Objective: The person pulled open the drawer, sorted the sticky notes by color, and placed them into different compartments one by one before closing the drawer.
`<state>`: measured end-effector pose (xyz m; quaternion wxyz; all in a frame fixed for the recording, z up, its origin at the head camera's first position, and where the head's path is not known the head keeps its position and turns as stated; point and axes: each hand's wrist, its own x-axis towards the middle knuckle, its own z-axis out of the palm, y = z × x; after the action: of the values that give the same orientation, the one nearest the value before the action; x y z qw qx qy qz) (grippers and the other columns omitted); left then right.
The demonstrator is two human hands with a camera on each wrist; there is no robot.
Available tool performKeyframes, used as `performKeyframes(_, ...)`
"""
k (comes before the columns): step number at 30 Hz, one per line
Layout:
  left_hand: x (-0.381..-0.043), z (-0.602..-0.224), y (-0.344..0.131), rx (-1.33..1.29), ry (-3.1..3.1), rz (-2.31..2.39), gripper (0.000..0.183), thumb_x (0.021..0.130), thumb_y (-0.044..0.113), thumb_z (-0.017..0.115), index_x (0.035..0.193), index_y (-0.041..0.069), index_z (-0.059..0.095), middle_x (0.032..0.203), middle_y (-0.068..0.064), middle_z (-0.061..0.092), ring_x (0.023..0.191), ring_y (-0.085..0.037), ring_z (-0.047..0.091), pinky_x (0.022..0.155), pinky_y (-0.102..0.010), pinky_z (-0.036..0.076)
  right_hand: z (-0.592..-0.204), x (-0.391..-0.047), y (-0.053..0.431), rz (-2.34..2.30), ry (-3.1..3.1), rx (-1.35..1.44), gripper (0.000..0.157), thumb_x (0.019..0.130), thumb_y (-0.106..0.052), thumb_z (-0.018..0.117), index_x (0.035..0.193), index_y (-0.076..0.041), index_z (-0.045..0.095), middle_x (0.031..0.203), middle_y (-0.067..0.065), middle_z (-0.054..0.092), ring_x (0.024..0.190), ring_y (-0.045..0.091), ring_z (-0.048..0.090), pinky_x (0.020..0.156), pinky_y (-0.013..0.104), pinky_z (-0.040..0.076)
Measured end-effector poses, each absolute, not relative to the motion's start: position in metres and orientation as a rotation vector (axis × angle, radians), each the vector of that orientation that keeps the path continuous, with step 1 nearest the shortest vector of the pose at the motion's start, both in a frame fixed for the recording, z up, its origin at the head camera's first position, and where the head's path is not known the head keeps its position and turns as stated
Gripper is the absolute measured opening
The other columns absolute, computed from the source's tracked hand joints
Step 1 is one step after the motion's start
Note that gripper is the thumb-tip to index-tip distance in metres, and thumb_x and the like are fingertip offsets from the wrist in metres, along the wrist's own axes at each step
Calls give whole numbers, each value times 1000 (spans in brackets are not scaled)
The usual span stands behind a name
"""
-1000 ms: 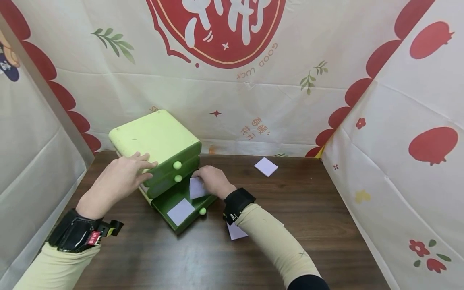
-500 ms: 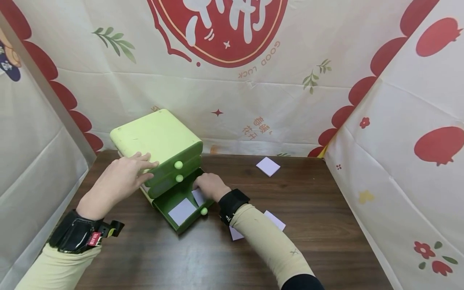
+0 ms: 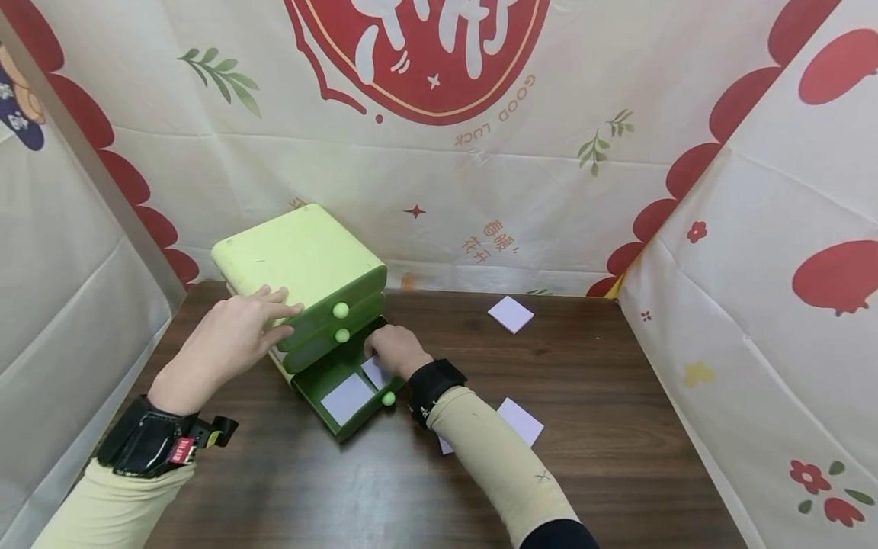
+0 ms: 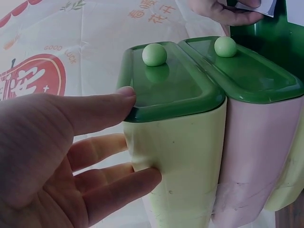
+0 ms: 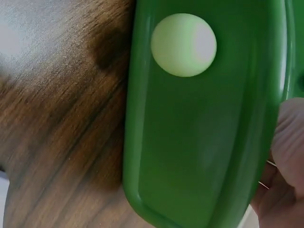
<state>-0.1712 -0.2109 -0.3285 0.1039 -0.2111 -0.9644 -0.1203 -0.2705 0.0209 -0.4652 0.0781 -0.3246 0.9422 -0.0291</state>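
A small green drawer cabinet (image 3: 302, 255) stands on the table at the left. My left hand (image 3: 229, 335) rests on its near top edge; in the left wrist view the thumb touches the dark green top drawer front (image 4: 175, 95), and the other fingers stretch along the light green panel. The bottom drawer (image 3: 321, 383) is pulled out, with a lilac paper square (image 3: 347, 398) lying in it. Inside that drawer my right hand (image 3: 398, 352) pinches a second lilac paper square (image 3: 376, 374), partly hidden by the fingers. In the right wrist view the drawer's front covers much of the hand (image 5: 285, 161).
One lilac square (image 3: 511, 314) lies at the table's back. Another square (image 3: 519, 421) lies beside my right forearm, which partly hides a further square (image 3: 446, 447). Printed cloth walls (image 3: 439, 175) enclose the back and sides.
My right hand has gone down into the open drawer with its paper square, which now sits lower, beside the other one. My left hand has stayed on the cabinet.
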Motion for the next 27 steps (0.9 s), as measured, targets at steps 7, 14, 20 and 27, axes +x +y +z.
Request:
performKeyframes(7,-171,-328,-211,-624,-2838,-364,39,84,12,75,123,9,69,131,-27,58,126,-47,52,85,-58,49,-472,-271,17,-77,2839,-897,22,91,-8,62,90,-25,76,97,-8,71,87,9,63,73,27,51)
performKeyframes(14,-171,-328,-211,-619,-2846,-357,39,85,13,75,123,10,69,132,-27,58,126,-46,52,83,-58,50,-476,-270,17,-132,2819,-840,22,91,-10,63,98,-24,77,105,-6,72,97,13,65,78,30,53)
performKeyframes(20,-170,-327,-210,-615,-2851,-357,39,85,13,74,123,10,69,133,-27,58,126,-46,52,86,-59,49,-474,-267,18,-141,2814,-823,22,94,-12,60,102,-23,77,108,-3,73,97,16,67,79,33,54)
performKeyframes(27,-171,-328,-211,-609,-2861,-353,39,85,13,74,124,10,68,133,-27,57,127,-46,52,87,-59,48,-469,-266,18,-128,2835,-814,18,95,-16,62,104,-23,76,107,-2,72,96,17,67,76,33,54)
